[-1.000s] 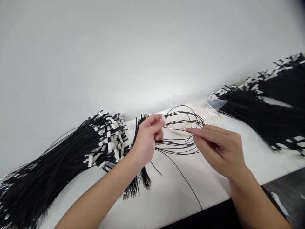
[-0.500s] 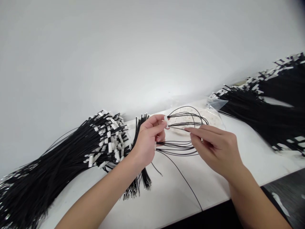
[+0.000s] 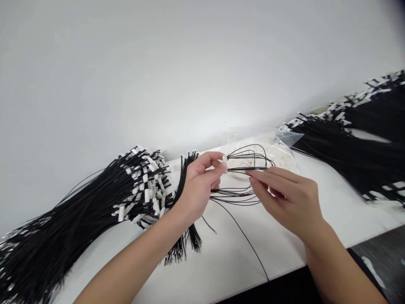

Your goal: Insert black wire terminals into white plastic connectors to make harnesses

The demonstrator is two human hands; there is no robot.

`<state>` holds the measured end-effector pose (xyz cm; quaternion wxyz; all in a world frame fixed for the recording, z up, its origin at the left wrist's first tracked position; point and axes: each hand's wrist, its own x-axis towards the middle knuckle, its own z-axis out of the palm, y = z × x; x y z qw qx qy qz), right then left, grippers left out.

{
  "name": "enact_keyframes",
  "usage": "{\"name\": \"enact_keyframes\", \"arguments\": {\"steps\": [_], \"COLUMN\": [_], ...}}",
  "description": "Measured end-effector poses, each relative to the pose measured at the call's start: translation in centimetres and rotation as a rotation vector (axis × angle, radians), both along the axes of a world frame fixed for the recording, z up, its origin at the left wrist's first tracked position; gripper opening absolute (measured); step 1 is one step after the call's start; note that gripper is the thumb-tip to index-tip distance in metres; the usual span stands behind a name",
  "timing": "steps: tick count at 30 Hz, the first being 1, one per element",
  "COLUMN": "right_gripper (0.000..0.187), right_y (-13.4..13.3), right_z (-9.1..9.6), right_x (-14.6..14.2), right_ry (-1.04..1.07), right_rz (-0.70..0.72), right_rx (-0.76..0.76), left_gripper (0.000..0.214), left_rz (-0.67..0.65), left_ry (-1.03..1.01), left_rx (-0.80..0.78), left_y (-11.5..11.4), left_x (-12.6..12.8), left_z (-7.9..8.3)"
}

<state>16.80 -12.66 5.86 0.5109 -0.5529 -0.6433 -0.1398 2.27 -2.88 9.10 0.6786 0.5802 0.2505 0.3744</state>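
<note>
While my left hand pinches the white plug between thumb and forefinger, my right hand is closed on a thin black wire to the right of it, the fingertips level with the plug's lower end. The plug sits right at my left fingertips, so the left hand is the nearer one, touching it; the right stands apart, with only a short stretch of wire in the gap. The plug's long axis runs up and down in my view, roughly across the wire, which points leftward at it. Whether the wire's tip touches the plug or stops short I can't tell, as it is too fine to make out. Other wires leave the plug's right side and bow toward my right hand in loops, and a lower set spans between my hands. All of this hangs above the table, the clear bag lying behind.
</note>
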Motion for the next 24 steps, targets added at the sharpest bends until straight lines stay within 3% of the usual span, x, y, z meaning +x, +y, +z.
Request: {"name": "enact_keyframes", "arguments": {"steps": [5, 17, 24], "right_gripper": [0.015, 0.012, 0.014], "right_y": [-0.08, -0.08, 0.05], "right_z": [0.07, 0.37, 0.26], "right_x": [-0.16, -0.29, -0.38], "right_ry": [-0.016, 0.027, 0.009], "right_rz": [-0.024, 0.071, 0.02], "right_rx": [-0.017, -0.026, -0.001], "left_gripper": [0.011, 0.009, 0.011], "left_rz": [-0.031, -0.11, -0.099], "left_ry": [0.011, 0.014, 0.021], "left_rx": [0.028, -0.045, -0.069], "left_y": [-0.27, -0.72, -0.65], "left_x": [0.18, 0.37, 0.45], "left_z": [-0.35, -0.66, -0.59]}}
